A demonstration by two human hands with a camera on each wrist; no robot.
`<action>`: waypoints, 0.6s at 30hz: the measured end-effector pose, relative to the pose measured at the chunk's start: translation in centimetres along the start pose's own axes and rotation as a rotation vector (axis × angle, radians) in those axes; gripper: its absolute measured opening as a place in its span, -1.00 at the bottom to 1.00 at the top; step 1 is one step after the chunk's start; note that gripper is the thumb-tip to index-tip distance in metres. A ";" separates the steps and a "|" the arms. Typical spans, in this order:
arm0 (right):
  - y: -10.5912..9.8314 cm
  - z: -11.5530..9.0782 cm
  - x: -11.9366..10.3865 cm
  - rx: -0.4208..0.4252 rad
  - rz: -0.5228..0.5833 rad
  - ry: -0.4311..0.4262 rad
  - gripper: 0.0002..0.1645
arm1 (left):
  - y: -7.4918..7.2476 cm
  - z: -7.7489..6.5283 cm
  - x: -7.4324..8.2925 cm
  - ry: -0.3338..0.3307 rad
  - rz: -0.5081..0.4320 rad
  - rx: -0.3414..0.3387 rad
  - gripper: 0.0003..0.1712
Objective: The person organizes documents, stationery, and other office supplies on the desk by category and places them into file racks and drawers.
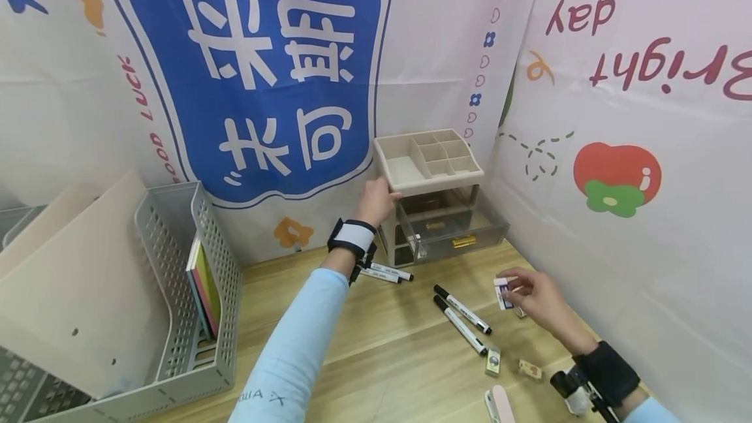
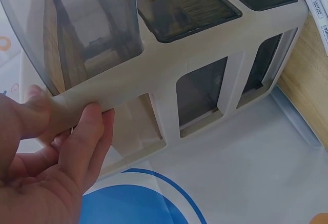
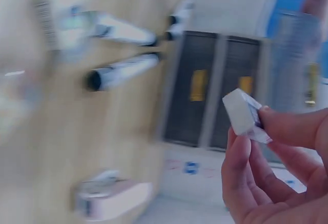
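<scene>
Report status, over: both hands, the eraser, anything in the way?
Left hand gripping desk organizer. Right hand pinching eraser, held above table. Top drawer pulled out; nothing visible between it and eraser.

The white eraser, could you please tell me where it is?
In the head view, the white eraser is pinched in the right hand, just right of two markers.

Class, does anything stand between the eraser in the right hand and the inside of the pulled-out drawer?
Yes: the front panel of the transparent drawer, with its gold handle, stands between the eraser and the inside. Above that panel nothing visible blocks the way, though the compartment tray covers the drawer's rear.
</scene>
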State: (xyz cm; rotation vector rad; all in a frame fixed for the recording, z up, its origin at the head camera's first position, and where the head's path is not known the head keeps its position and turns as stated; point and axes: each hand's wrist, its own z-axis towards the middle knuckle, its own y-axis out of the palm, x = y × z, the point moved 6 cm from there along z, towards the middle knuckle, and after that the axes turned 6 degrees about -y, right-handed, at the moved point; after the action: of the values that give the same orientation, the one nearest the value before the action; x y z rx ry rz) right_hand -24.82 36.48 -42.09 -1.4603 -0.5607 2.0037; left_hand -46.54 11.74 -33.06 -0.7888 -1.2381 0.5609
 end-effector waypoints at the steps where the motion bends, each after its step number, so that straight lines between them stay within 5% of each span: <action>1: -0.4 0.3 -0.7 0.001 0.008 -0.011 -0.61 | 0.0 0.0 0.0 0.003 0.003 0.004 -0.57; 18: -2.0 4.1 -7.8 -0.012 0.040 -0.005 -0.58 | -0.1 -0.1 0.1 0.021 0.001 0.003 -0.56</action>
State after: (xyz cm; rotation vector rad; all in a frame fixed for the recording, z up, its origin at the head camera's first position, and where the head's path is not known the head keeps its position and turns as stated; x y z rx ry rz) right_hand -26.55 32.72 -34.03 -1.4847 -0.5507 2.0389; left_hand -46.39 11.73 -32.98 -0.7911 -1.2172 0.5535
